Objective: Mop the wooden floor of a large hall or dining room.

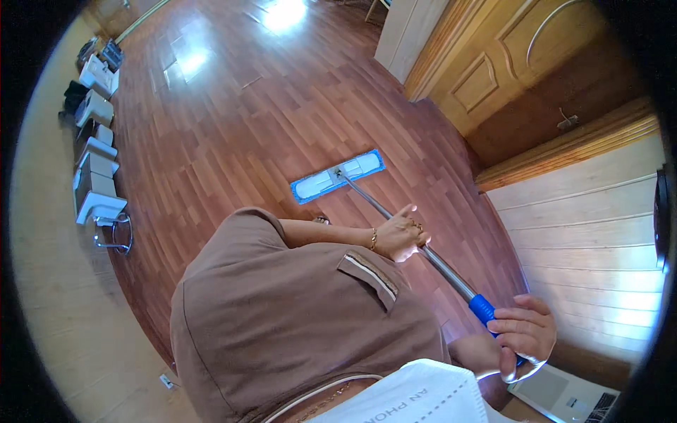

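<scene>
A flat mop with a blue fringed pad (pixel 337 176) lies on the wooden floor (pixel 233 134), ahead of my body. Its metal pole (pixel 446 271) slants up from the pad toward my lower right. Partway along the pole, my left hand (pixel 400 236) is closed around it; a bracelet circles that wrist, and a ring is on one finger. At the upper end, the fingers of my right hand (pixel 525 335) curl over the blue handle grip (pixel 483 310). Part of that grip is hidden behind the fingers.
White chairs or seats (pixel 99 106) line the left wall, with a chrome-legged stool (pixel 116 233) nearest. A wooden door (pixel 486 77) and pale panelled wall (pixel 564 233) stand on the right. A white boxy appliance (pixel 564 395) is at the lower right. Light glares off the far floor.
</scene>
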`<state>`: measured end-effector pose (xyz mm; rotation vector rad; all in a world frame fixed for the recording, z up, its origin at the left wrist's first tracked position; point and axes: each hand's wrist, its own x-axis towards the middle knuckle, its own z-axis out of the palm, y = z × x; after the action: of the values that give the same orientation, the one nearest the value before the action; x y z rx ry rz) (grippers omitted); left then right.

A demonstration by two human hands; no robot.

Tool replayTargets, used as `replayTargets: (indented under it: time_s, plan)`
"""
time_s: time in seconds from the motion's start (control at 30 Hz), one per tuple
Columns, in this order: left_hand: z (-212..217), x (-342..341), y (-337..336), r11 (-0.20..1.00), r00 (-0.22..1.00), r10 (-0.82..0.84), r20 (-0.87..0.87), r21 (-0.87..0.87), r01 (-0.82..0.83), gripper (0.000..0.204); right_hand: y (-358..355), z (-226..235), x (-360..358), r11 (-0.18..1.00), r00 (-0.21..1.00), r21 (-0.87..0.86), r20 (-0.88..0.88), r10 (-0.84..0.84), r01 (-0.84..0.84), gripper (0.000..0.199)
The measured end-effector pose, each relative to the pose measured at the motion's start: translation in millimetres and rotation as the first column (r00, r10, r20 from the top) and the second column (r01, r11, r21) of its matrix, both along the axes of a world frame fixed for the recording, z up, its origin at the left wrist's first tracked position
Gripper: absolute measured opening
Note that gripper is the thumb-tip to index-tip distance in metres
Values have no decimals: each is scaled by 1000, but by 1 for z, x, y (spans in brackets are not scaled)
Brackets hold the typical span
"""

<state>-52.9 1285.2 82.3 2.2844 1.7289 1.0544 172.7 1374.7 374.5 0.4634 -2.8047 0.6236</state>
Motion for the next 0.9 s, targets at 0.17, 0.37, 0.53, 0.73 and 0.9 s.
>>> replayTargets:
  time_s: [0.17, 0.37, 0.53, 0.73, 0.9]
  plan:
    - [-14, -45, 26, 998, 997, 44, 59, 31, -46, 20, -12, -35, -45, 973, 960, -109, -172, -221, 205, 30]
    - [-54, -110, 67, 991, 995, 102, -4, -82, -102, 18, -43, -94, -93, 648, 629, -133, -160, -760, 750, 26]
    - [-112, -211, 121, 961, 984, 4, -180, -270, -53, 12, -49, -122, -168, 577, 582, -95, 37, -812, 811, 24]
    - [-117, -284, 153, 839, 907, 55, -418, -473, -270, 18, -17, -179, -234, 626, 637, -158, 25, -771, 764, 27]
    - [-144, -327, 148, 683, 867, 395, -305, -534, -499, 16, 4, -205, -279, 733, 742, -125, 39, -670, 669, 28]
